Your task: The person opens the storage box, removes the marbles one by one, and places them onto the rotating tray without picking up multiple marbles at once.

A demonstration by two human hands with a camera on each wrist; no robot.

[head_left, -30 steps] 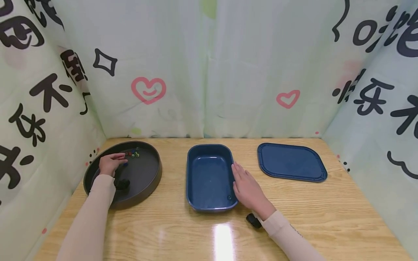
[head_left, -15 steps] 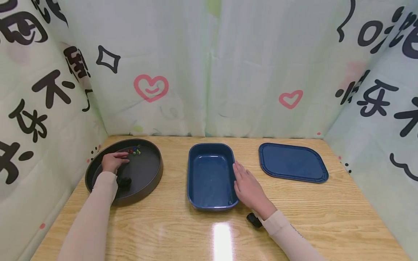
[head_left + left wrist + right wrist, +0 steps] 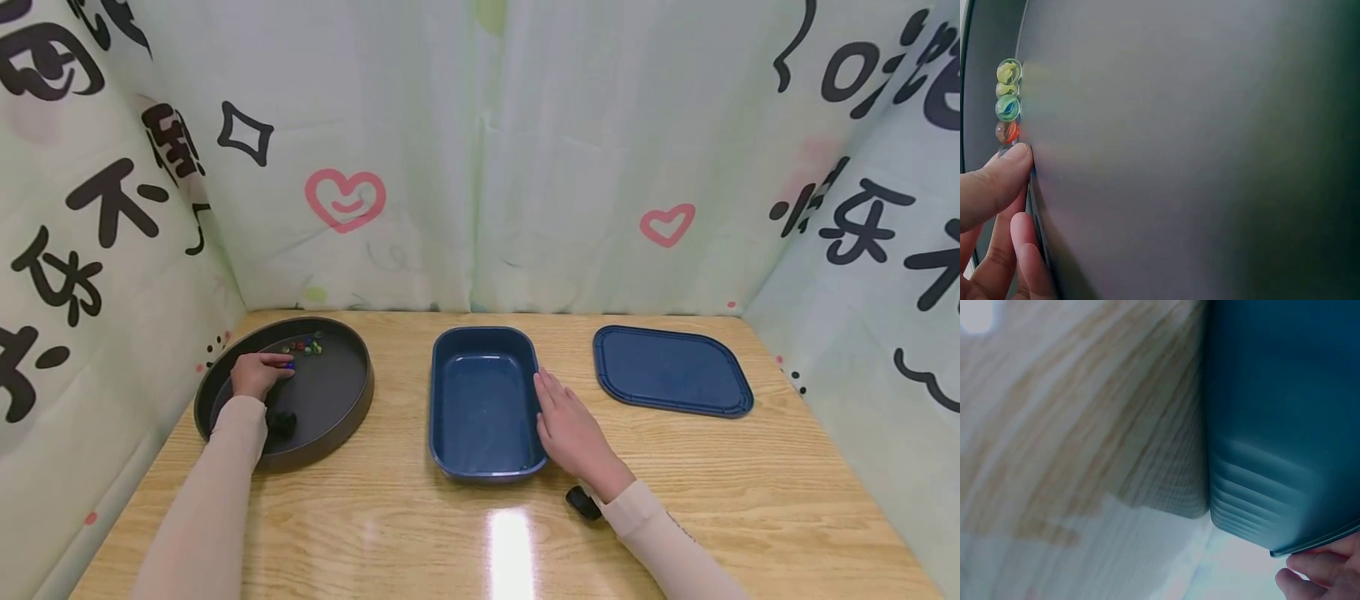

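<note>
My left hand (image 3: 255, 375) is inside the round dark grey pan (image 3: 348, 400), at the left of the table. Its thumb and forefinger pinch a blue marble (image 3: 290, 365), which the thumb mostly covers in the left wrist view. Just beyond the fingertips, several glass marbles (image 3: 1008, 108) lie close together on the pan floor, yellow, green-blue and red. My right hand (image 3: 573, 433) rests with straight fingers along the right rim of the deep blue rectangular box (image 3: 480, 408). In the right wrist view, the fingertips (image 3: 1319, 569) sit at the box's rim.
A flat blue lid (image 3: 675, 371) lies on the wooden table (image 3: 397, 533) to the right of the box. Behind the table and along both sides hangs a printed curtain (image 3: 555, 167). The pan's raised wall surrounds the left hand.
The blue marble, earlier below the left fingers and then out of sight, now shows between thumb and forefinger. The right hand stays on the box rim. The head view has shifted slightly.
</note>
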